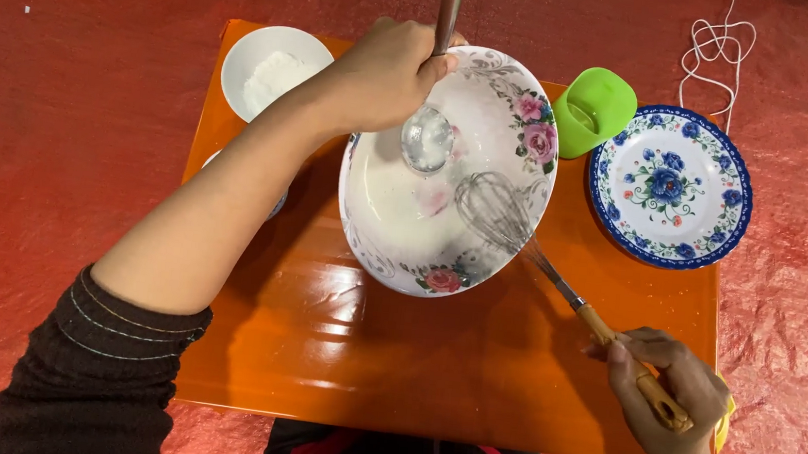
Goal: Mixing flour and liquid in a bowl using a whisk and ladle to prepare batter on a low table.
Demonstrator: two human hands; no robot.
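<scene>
In the bowl (448, 168) mid-desk the white mix looks thin and only partly whisked (seemingly more to add), left hand (388, 70) gripping a ladle (428, 137) over it, right hand (668, 382) gripping the whisk (502, 216).

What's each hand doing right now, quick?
Left hand: closed around the handle of a metal ladle over the floral bowl.
Right hand: closed on the wooden handle of a whisk in the bowl.
</scene>
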